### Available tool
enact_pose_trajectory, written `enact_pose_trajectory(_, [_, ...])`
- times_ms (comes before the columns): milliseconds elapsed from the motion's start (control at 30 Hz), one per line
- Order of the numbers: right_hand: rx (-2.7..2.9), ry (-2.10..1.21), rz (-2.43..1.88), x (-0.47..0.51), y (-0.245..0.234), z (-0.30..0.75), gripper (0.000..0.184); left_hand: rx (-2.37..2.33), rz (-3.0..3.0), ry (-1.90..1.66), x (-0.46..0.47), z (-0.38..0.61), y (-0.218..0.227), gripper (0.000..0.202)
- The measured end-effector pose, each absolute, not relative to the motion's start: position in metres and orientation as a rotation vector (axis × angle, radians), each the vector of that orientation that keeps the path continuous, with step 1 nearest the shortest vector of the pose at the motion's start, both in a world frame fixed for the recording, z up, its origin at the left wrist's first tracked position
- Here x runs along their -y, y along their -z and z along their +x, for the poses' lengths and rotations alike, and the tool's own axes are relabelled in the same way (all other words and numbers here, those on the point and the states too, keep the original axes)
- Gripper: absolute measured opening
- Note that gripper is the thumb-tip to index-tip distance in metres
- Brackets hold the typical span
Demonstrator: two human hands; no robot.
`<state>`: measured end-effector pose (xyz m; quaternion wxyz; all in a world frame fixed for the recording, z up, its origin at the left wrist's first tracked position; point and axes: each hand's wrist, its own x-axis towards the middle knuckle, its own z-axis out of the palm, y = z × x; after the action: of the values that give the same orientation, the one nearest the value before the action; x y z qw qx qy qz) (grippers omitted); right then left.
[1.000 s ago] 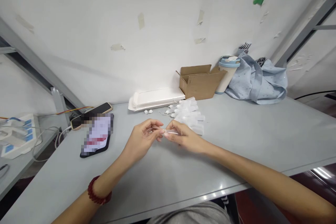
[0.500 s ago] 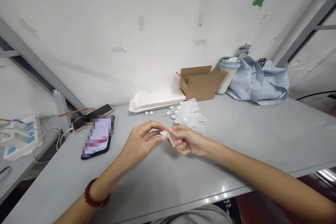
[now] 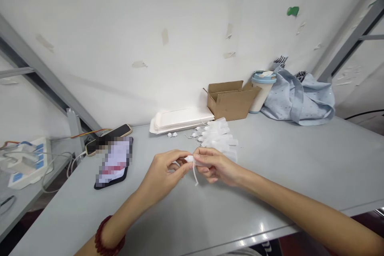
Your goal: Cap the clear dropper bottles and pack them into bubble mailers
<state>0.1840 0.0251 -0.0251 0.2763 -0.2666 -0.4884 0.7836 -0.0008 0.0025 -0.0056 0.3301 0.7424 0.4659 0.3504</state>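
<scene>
My right hand [image 3: 220, 166] is closed around a small white dropper bottle [image 3: 189, 159], its body mostly hidden by the fingers. The bottle's pointed white cap end faces left. There the thumb and fingertips of my left hand [image 3: 165, 170] pinch it. A thin white strip [image 3: 195, 175] hangs down from the neck between the two hands. Just behind them lies a pile of similar translucent bottles [image 3: 219, 134] with white pointed caps and thin strips. Two small white caps [image 3: 172, 134] lie to the left of the pile.
Flat white boxes [image 3: 183, 117] lie along the wall beside an open cardboard box [image 3: 231, 105]. A lidded cup [image 3: 261, 92] and a light blue cloth bag [image 3: 300, 98] stand at right. Two phones [image 3: 115, 162] lie at left, near a power strip [image 3: 30, 164]. The grey table's [image 3: 285, 176] front edge is close.
The view has tilted up slightly, so things sit lower in it. The thin strip now hangs lower and more plainly from the dropper bottle. Both hands keep their hold.
</scene>
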Motion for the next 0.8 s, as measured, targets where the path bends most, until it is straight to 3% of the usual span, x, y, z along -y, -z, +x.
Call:
enact_pose_trajectory(400, [1.518, -1.769, -0.772, -0.018, 0.024, 0.182, 0.018, -1.143, 1.596, -0.888, -0.002, 0.001, 0.001, 0.020])
enact_pose_trajectory(600, [1.483, -1.832, -0.825, -0.016, 0.024, 0.180, 0.016, -1.057, 1.734, -0.936, -0.001, 0.001, 0.002, 0.012])
enact_pose_trajectory(800, [1.455, -1.803, -0.844, -0.014, 0.025, 0.178, 0.015, -1.096, 1.693, -0.900, -0.001, 0.002, -0.001, 0.018])
